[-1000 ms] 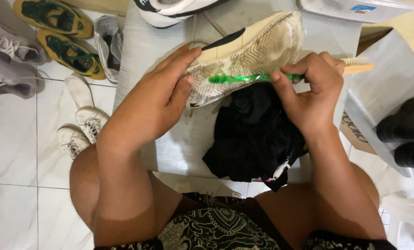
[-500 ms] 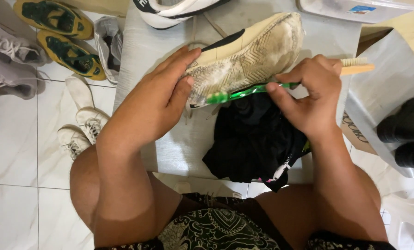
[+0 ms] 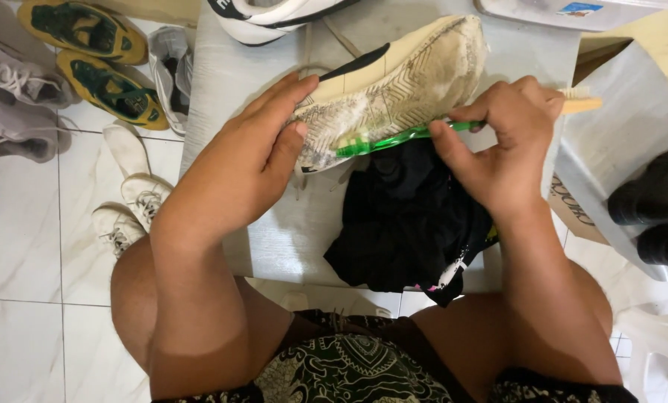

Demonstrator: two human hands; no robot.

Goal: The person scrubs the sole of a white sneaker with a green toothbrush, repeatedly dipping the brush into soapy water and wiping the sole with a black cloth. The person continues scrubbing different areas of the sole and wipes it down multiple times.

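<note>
— What is the left hand [image 3: 256,153] doing?

— It is clamped on the heel end of a dirty cream shoe with a grooved sole [image 3: 394,93], fingers spread over the sole and the thumb tucked below. The shoe lies sole-up, tilted, above the grey tabletop [image 3: 274,239].

— And the right hand [image 3: 502,145]?

— Its fingers are closed around a translucent green toothbrush [image 3: 397,138], pinched at the handle. The brush head rests against the lower edge of the sole, near the left hand's fingertips. A pale wooden stick [image 3: 580,101] pokes out past the right knuckles; I cannot tell whether that hand holds it too.

— What lies under the shoe?

— A crumpled black cloth [image 3: 405,224] on the tabletop, just below the brush, reaching to the near edge.

— Anything else about?

— A white sneaker with black trim [image 3: 267,15] sits at the tabletop's far edge. On the white tiled floor [image 3: 20,254] to the left lie two yellow-and-green shoes [image 3: 99,56], grey sneakers [image 3: 9,97] and a pair of white sneakers [image 3: 129,201]. To the right, black shoes [image 3: 659,209] stand in a pale box.
</note>
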